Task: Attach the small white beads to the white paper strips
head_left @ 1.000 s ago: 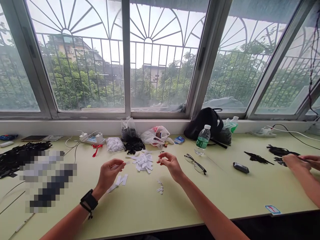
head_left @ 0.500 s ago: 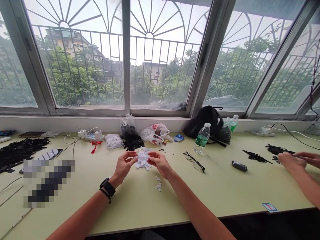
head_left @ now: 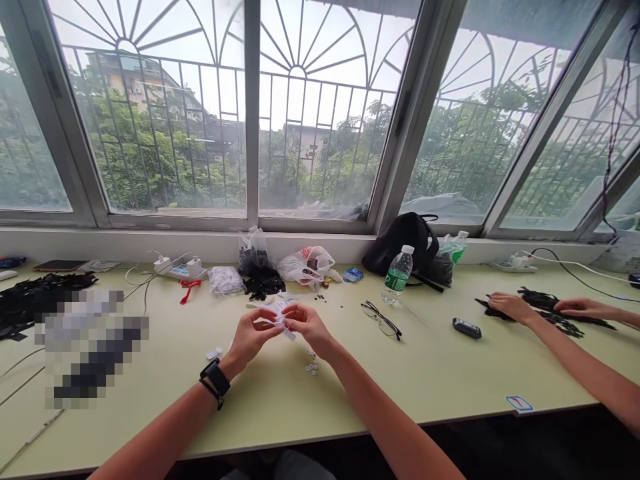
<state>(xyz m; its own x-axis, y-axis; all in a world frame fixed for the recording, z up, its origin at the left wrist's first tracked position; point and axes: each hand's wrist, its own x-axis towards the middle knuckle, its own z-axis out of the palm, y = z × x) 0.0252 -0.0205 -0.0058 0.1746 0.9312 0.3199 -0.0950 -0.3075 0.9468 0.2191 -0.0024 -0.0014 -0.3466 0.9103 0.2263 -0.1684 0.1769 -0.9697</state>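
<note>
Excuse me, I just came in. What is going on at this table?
A person sitting at a pale green table holds a small white tag with the left hand and right hand together. Small white round pieces lie on the table just below the hands. Farther right, a second person's hands rest on or beside black scraps.

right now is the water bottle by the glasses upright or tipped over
Upright: the plastic water bottle stands on its base on the pale green desk, its white cap uppermost.
</note>
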